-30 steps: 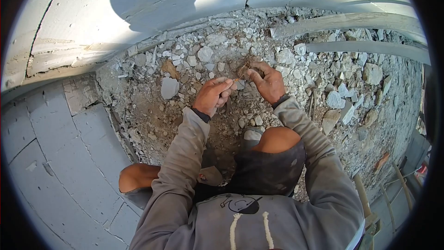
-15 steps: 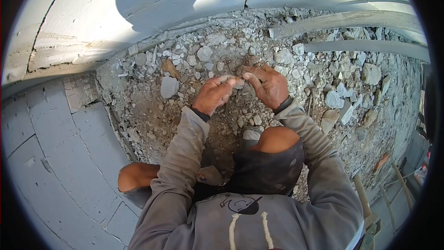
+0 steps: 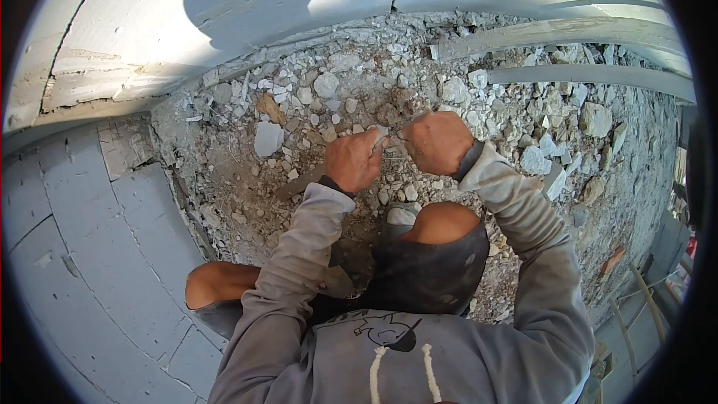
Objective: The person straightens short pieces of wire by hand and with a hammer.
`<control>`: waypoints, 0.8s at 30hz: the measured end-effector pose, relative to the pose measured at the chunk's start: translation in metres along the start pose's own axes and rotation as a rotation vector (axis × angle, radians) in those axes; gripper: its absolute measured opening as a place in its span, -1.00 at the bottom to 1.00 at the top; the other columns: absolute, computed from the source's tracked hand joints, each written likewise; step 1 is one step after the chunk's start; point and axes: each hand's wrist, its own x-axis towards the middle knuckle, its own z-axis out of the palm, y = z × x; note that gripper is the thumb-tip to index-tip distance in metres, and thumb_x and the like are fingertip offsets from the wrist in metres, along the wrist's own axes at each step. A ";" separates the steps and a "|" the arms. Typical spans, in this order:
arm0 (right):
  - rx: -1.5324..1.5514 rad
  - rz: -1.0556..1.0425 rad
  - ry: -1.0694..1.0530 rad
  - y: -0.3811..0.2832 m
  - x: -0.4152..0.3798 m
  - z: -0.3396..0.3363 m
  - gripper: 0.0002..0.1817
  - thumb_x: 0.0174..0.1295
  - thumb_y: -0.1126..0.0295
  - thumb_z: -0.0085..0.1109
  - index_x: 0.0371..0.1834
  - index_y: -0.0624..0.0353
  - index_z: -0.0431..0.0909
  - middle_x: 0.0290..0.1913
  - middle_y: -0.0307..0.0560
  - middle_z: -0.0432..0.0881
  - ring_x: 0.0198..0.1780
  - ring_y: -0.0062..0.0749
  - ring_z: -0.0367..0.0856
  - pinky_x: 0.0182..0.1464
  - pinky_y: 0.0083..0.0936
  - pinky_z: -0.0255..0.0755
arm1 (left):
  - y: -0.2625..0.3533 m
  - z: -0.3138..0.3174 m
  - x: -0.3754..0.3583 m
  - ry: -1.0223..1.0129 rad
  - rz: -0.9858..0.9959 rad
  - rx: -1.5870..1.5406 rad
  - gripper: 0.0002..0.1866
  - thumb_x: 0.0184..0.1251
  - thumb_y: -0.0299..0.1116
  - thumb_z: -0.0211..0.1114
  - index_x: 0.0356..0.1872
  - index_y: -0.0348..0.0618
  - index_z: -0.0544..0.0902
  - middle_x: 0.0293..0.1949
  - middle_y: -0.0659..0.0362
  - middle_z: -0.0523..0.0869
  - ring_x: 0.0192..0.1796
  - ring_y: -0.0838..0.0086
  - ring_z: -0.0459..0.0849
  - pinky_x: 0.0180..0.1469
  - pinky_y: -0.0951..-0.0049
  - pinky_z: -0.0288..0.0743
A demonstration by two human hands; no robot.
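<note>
My left hand [image 3: 354, 159] is closed above the rubble, its thumb and fingers pinched near a small pale bit at the fingertips that is too small to name. Just to its right, my right hand [image 3: 437, 143] is closed as well, knuckles up, and its fingertips are mostly hidden. A narrow gap separates the two hands. Below my left hand, a flat greyish strip [image 3: 295, 183] lies over the rubble, partly covered by the hand. Broken stones and dirt [image 3: 254, 202] lie beneath both hands.
A block wall [image 3: 157, 22] rises ahead, with another block surface [image 3: 97, 232] at the left. Two long pale bars [image 3: 561, 36] cross the upper right. Larger stones [image 3: 596, 120] lie at the right, and wooden poles [image 3: 645, 299] at the lower right. My bent knees are below my hands.
Both hands have turned knuckles up and moved slightly down, and the gap between them has widened a little. The greyish strip now shows below my left hand.
</note>
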 end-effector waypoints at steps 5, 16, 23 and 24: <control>-0.025 -0.104 -0.094 0.003 0.037 -0.040 -0.82 -0.14 0.34 0.21 -0.50 0.22 0.65 -0.46 0.09 0.63 -0.37 -0.01 0.63 -0.29 -0.21 0.50 | 0.005 -0.004 0.003 -0.002 0.164 -0.012 -0.88 0.15 -0.39 0.19 -0.29 -0.11 0.59 -0.55 0.00 0.60 -0.48 0.04 0.59 -0.46 0.15 0.40; 0.288 0.073 -0.250 0.028 0.070 -0.022 -0.72 0.06 0.14 0.27 -0.38 0.13 0.68 -0.43 -0.06 0.65 -0.46 -0.20 0.57 -0.32 -0.30 0.41 | 0.002 -0.020 0.000 0.102 0.135 -0.164 -0.88 0.19 -0.40 0.18 -0.28 -0.17 0.59 -0.53 0.00 0.59 -0.48 0.08 0.59 -0.45 0.26 0.40; 0.518 0.041 0.373 -0.007 0.007 -0.032 -0.72 0.19 0.11 0.14 -0.29 0.09 0.61 -0.46 0.02 0.61 -0.40 0.00 0.59 -0.36 -0.21 0.44 | -0.008 -0.024 0.008 0.037 -0.195 -0.516 -0.79 0.33 -0.29 0.13 -0.27 -0.25 0.58 -0.60 0.09 0.56 -0.55 0.43 0.52 -0.45 0.42 0.35; 0.452 0.004 0.294 -0.003 0.005 -0.011 -0.73 0.19 0.13 0.15 -0.30 0.11 0.59 -0.48 0.02 0.60 -0.40 0.00 0.59 -0.37 -0.18 0.43 | -0.008 -0.020 0.009 0.035 -0.183 -0.586 -0.77 0.34 -0.27 0.13 -0.28 -0.26 0.58 -0.60 0.10 0.55 -0.56 0.46 0.50 -0.46 0.42 0.34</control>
